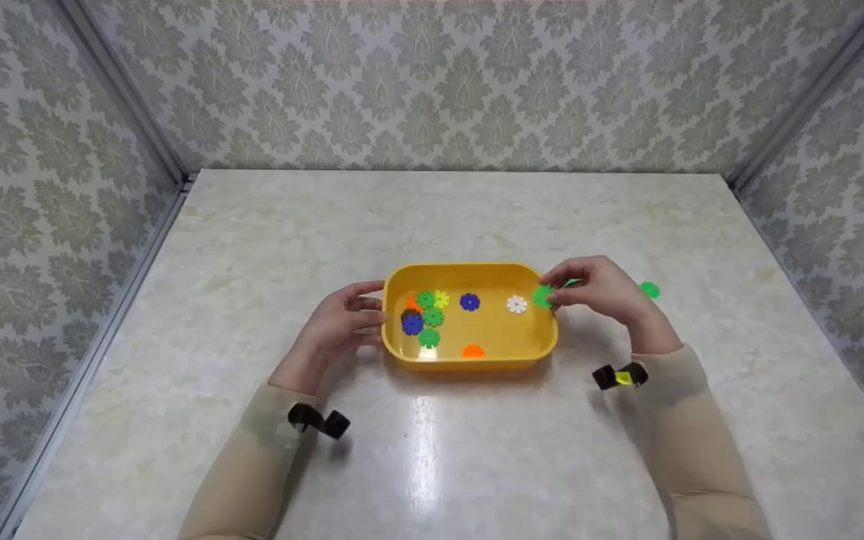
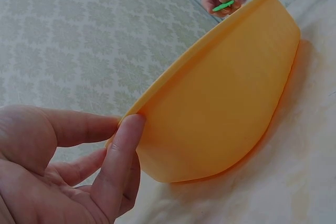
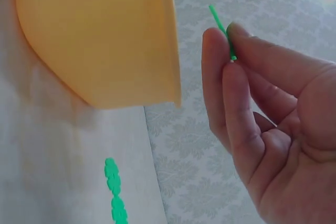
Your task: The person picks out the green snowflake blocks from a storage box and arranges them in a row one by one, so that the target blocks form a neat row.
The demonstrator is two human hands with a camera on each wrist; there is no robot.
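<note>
Now the left hand [image 1: 329, 328] pinches the yellow tub [image 1: 469, 365] by its rim, the right hand [image 1: 603, 291] a green disc [image 1: 542, 297] near the opposite end.
Between them, overlapping discs [image 1: 433, 317] lie inside; green pieces [image 1: 650, 289] on the table [image 1: 327, 217] are partly hidden behind the right hand.

A pale wall printed with grey-green damask motifs [image 1: 424, 82] stands at twelve o'clock, with matching side walls [image 1: 4, 225] at nine and three. Straight grey metal corner posts [image 1: 121, 90] rise at ten and two. The glossy cream-marbled tabletop [image 1: 327, 217] carries a white light streak [image 1: 423, 450] at six.
</note>
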